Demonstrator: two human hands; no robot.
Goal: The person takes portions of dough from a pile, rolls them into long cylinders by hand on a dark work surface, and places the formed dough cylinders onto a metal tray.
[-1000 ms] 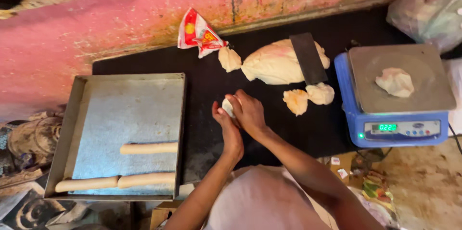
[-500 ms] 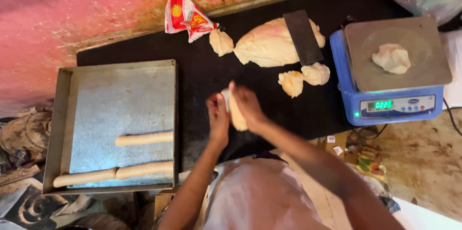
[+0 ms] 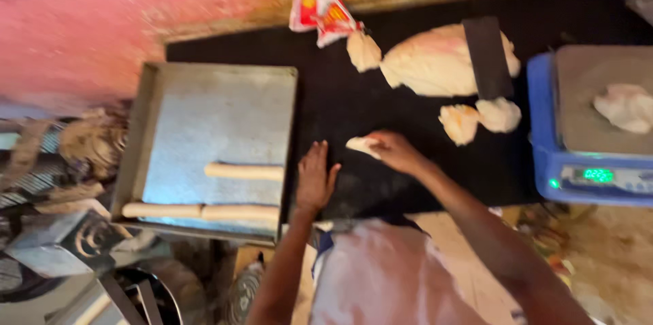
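Note:
My right hand (image 3: 398,153) grips a small pale dough piece (image 3: 360,144) just above the black worktop (image 3: 381,107). My left hand (image 3: 314,179) lies flat on the worktop beside it, fingers spread, holding nothing. To the left stands a metal tray (image 3: 211,114) with three rolled dough sticks (image 3: 243,171) near its front edge. A big dough mass (image 3: 435,63) with a dark scraper (image 3: 487,56) on it lies at the back, and small dough lumps (image 3: 479,119) lie in front of it.
A blue scale (image 3: 585,162) with a grey pan carries a dough lump (image 3: 626,107) at the right. A red and white packet (image 3: 320,5) rests against the pink wall (image 3: 102,32). Another dough lump (image 3: 364,51) lies near the packet. Clutter sits below the tray.
My hands have come apart: the left now lies flat on the worktop, while the right holds the dough piece alone. The view has shifted left.

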